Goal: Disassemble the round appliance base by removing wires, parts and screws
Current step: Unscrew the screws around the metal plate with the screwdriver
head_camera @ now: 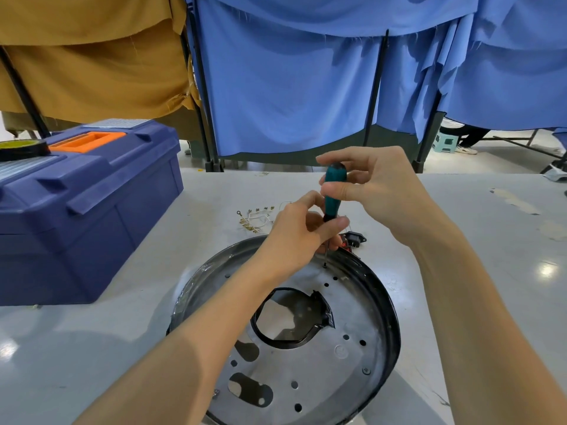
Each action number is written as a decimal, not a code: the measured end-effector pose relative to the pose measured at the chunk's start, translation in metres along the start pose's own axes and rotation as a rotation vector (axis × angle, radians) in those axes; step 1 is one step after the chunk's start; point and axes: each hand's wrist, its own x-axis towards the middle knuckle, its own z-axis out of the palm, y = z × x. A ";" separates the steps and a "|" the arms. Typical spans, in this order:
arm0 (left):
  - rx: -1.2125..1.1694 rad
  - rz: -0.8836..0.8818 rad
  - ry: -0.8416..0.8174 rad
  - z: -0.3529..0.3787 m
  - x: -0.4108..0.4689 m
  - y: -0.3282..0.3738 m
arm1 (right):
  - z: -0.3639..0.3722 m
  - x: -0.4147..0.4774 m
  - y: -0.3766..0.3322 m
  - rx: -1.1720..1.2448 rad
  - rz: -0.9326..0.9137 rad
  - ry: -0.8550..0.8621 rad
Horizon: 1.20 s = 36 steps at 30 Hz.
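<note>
The round appliance base [352, 357], a silver metal disc with a black rim and a large cut-out hole, lies on the grey table in front of me. A teal-handled screwdriver [333, 194] stands upright with its tip in a screw [324, 265] near the base's far rim. My right hand [377, 185] pinches the top of the handle. My left hand [297, 237] grips the lower handle and shaft. Removed white wires with brass terminals and small screws [256, 219] lie beyond the base. A black socket part with a red switch [352, 239] sits at the far rim.
A large blue toolbox [79, 210] with an orange handle stands at the left, a roll of tape [23, 148] on its lid. Blue and mustard cloth screens hang behind the table. Another screw [366, 370] sits near the base's right rim.
</note>
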 end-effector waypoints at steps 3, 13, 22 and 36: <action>-0.047 -0.003 -0.032 -0.001 0.000 0.001 | -0.003 0.001 0.001 0.089 0.036 -0.002; -0.065 -0.039 0.041 0.000 0.001 0.000 | -0.002 0.002 0.002 0.013 0.040 0.039; -0.076 -0.053 0.021 0.000 -0.001 0.001 | -0.004 0.002 0.002 0.072 0.062 -0.015; 0.067 0.004 0.109 -0.005 0.001 0.002 | -0.007 0.001 -0.002 0.172 -0.027 0.067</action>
